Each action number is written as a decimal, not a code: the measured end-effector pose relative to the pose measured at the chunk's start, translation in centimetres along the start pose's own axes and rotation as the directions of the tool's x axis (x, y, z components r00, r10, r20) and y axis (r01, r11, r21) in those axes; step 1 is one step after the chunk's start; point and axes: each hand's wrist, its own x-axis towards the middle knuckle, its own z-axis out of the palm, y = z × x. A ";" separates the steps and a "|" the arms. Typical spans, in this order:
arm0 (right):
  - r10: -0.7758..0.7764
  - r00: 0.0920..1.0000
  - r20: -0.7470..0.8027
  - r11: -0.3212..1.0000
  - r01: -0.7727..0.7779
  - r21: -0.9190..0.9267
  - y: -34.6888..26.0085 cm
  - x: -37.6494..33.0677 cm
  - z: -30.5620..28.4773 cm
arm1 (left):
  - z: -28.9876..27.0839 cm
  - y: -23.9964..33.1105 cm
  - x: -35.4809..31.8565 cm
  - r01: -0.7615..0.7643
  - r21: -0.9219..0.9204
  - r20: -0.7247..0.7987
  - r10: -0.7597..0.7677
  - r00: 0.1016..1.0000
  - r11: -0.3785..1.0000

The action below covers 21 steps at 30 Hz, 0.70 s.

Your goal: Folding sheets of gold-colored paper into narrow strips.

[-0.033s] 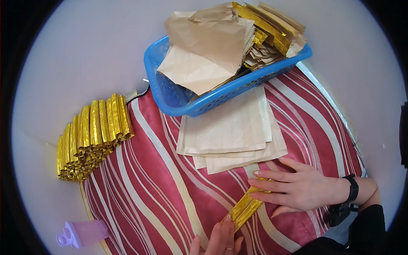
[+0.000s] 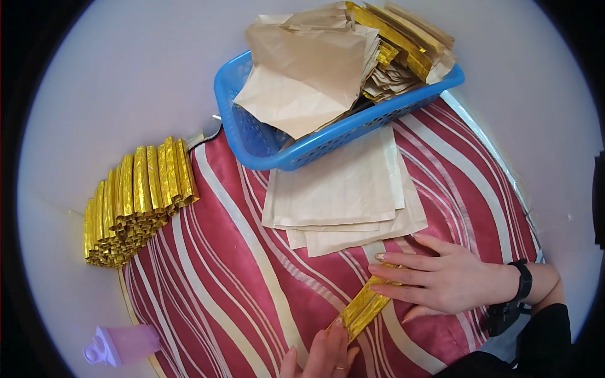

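Note:
A folded strip of gold foil paper (image 2: 364, 309) lies slantwise on the striped cloth in front of me. My right hand (image 2: 441, 280) rests over its far end, fingers spread and flat, with a black band on the wrist. At the lower edge, my left hand (image 2: 324, 356) touches the strip's near end with outstretched fingertips; one finger wears a ring, and the rest of this hand is cut off by the frame. Just beyond the strip is a small stack of flat beige paper sheets (image 2: 334, 195).
A blue plastic basket (image 2: 252, 160) at the back holds beige and gold papers (image 2: 309, 75). At left, several gold paper rolls (image 2: 142, 189) are piled up. A purple translucent bottle (image 2: 129, 345) lies at lower left. Red-and-white striped cloth (image 2: 252, 277) covers the work surface.

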 end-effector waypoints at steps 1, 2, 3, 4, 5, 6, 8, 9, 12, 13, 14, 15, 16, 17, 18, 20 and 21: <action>0.000 1.000 -0.023 1.000 0.000 -0.012 0.0 0.0 0.1 | 0.2 0.1 -0.2 0.004 0.000 0.003 -0.004 1.000 1.000; -0.001 0.999 -0.046 1.000 0.000 -0.024 -0.1 0.0 0.2 | 0.7 0.2 -0.7 0.036 -0.069 -0.043 -0.039 0.998 0.997; -0.004 0.999 -0.045 1.000 0.003 -0.024 0.0 0.1 0.4 | 1.0 0.1 -0.6 0.064 -0.139 -0.090 -0.076 0.993 0.988; -0.028 0.996 -0.082 0.999 0.026 -0.028 0.1 0.3 0.5 | 1.0 0.1 -0.6 0.066 -0.139 -0.089 -0.079 0.993 0.988; -0.051 0.991 -0.120 0.998 0.048 -0.032 0.1 0.4 0.5 | 1.1 0.1 -0.5 0.073 -0.181 -0.091 -0.090 0.992 0.981; -0.052 0.992 -0.118 0.998 0.049 -0.033 0.1 0.6 0.5 | 1.1 0.0 -0.3 0.078 -0.224 -0.093 -0.101 0.990 0.971; -0.036 0.976 -0.215 0.998 0.047 0.043 0.1 0.9 0.4 | 0.9 -0.2 0.1 0.107 -0.270 -0.082 -0.133 0.988 0.957; -0.038 0.976 -0.213 0.998 0.048 0.043 0.2 0.9 0.4 | 0.7 -0.3 0.3 0.134 -0.313 -0.068 -0.163 0.984 0.940; -0.085 0.976 -0.201 0.996 0.091 0.024 0.6 0.8 0.2 | 0.5 -1.2 1.1 0.165 -0.482 -0.076 -0.229 0.970 0.860; -0.097 0.973 -0.211 0.993 0.108 0.043 0.6 0.8 0.1 | 0.6 -1.3 1.2 0.166 -0.483 -0.076 -0.230 0.970 0.860; -0.109 0.969 -0.221 0.990 0.125 0.063 0.7 0.7 0.1 | 0.6 -1.4 1.2 0.191 -0.540 -0.057 -0.262 0.963 0.820; -0.109 0.970 -0.219 0.990 0.126 0.064 0.8 0.6 0.2 | 0.7 -1.4 1.2 0.216 -0.595 -0.035 -0.294 0.955 0.774; -0.096 0.964 -0.247 0.986 0.127 0.111 0.9 0.5 0.5 | 0.7 -1.4 1.2 0.218 -0.596 -0.033 -0.296 0.955 0.772; -0.082 0.958 -0.274 0.979 0.129 0.158 1.0 0.5 0.7 | 0.9 -1.4 1.2 0.253 -0.622 -0.013 -0.332 0.943 0.742; -0.080 0.959 -0.271 0.979 0.127 0.160 1.0 0.5 0.5 | 0.9 -1.5 1.2 0.284 -0.646 0.008 -0.366 0.931 0.709; 0.053 0.982 -0.184 0.952 0.006 0.306 0.9 0.8 0.1 | 0.8 -2.1 1.5 0.339 -0.708 0.082 -0.405 0.911 0.620; 0.054 0.982 -0.182 0.952 0.005 0.305 0.9 0.9 0.0 | 0.8 -2.4 1.7 0.390 -0.755 0.155 -0.434 0.887 0.527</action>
